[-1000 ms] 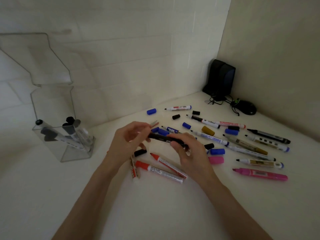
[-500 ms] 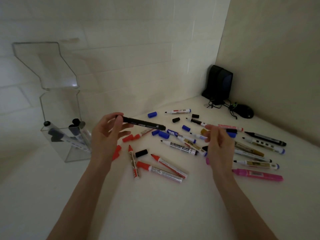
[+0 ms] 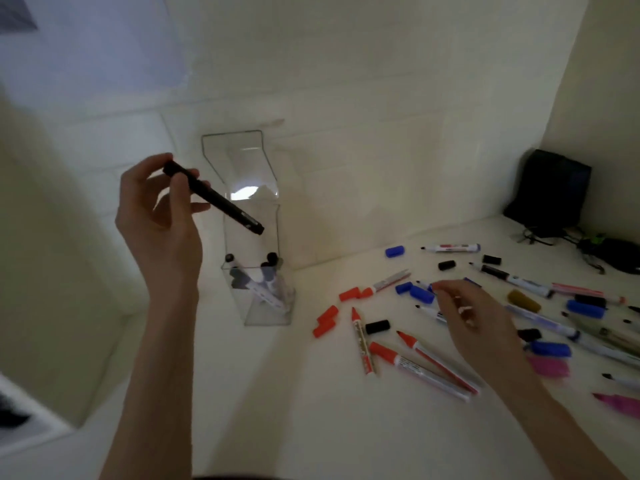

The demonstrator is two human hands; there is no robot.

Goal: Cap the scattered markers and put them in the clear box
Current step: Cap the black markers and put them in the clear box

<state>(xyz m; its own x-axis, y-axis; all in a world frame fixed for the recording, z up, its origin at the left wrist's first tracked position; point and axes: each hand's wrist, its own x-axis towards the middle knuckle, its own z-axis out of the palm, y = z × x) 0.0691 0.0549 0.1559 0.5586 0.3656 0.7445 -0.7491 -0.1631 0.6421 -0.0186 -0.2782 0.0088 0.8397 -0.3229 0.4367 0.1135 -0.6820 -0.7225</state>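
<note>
1. A pale cream back wall of large rectangular tiles fills the upper middle of the frame.
2. A plain beige side wall meets it at the right, forming a corner.
3. A white matte tabletop spans the lower frame.
4. A black boxy object stands in the right corner, with tangled black cables just beside it.
5. A bluish-white bright patch glows at upper left; the light is dim elsewhere.

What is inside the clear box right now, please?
A few capped markers stand leaning inside the clear box, black caps up. They overlap, so their count is hidden. The left hand holds a black marker above it.
</note>
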